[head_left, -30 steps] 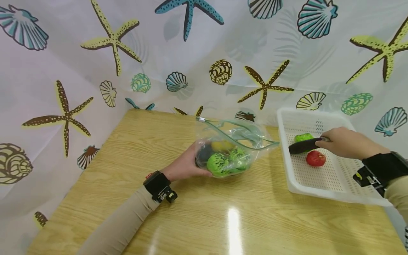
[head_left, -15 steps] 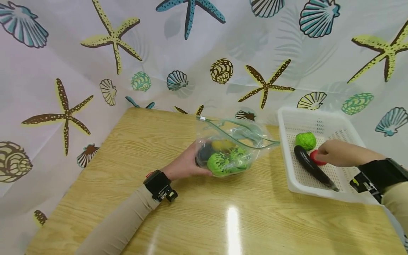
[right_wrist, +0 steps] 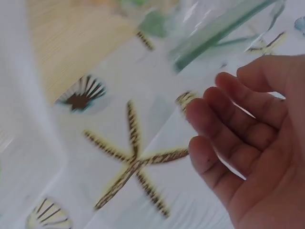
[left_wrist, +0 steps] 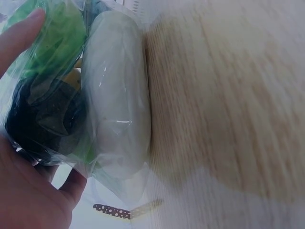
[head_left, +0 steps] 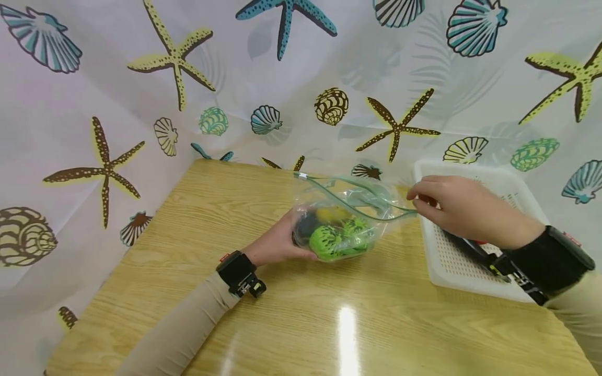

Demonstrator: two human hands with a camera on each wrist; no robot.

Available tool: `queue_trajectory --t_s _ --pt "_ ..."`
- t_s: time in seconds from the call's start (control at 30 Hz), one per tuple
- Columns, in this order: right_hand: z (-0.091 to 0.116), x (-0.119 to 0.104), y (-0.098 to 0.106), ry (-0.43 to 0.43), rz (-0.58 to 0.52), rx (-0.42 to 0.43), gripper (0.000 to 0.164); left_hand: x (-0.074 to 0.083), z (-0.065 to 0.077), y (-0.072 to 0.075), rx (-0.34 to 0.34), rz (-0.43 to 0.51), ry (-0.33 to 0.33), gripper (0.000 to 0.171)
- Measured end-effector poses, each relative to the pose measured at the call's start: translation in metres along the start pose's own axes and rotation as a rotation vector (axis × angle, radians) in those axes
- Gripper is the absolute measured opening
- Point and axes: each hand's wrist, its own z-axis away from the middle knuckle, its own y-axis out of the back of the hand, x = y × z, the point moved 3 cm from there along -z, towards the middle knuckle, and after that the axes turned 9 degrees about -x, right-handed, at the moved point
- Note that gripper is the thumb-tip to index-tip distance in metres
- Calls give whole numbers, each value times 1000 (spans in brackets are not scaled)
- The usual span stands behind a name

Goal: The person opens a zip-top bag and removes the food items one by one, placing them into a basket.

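Observation:
A clear zip bag (head_left: 371, 222) with a green-edged mouth stands on the wooden table, its mouth gaping. Inside it are a green patterned piece (head_left: 326, 241), a dark round piece (head_left: 304, 228) and a yellow piece (head_left: 331, 214). In the left wrist view a long white piece (left_wrist: 116, 95) lies along the bag's side by the table. My left hand (head_left: 282, 243) grips the bag from its left, thumb in front. My right hand (head_left: 463, 206), fingers loosely bent and holding nothing, hovers close to the right corner of the green zip (right_wrist: 214, 38).
A white perforated basket (head_left: 427, 250) sits at the right of the table, partly hidden under my right arm. In it lies a dark eggplant (head_left: 463, 248), with a bit of red (head_left: 481, 242) beside it. A shell-and-starfish curtain (head_left: 282, 136) hangs behind the table.
My right hand let go of the eggplant in the basket, passed by the red piece, then moved left to the bag's corner. My left hand stays on the bag.

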Motion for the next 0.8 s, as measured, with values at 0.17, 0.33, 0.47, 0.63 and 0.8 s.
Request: queue_trajectory --t_s 0.17,0.33,0.47,0.63,0.8 --pt "-29 -32 -5 133 -54 -45 19 -13 -2 -3 7 -35 12 103" --pt "-51 -45 -17 195 -117 -181 31 -29 -5 -5 -3 -68 40 105" --pt "-61 -45 -27 226 -103 -239 33 -32 -5 -5 -2 -73 68 106" --pt "-67 -41 -38 238 -97 -276 29 -32 -4 -4 7 -115 83 105" --pt "-71 -38 -48 219 -126 -314 24 -32 -2 -4 6 -148 71 103"
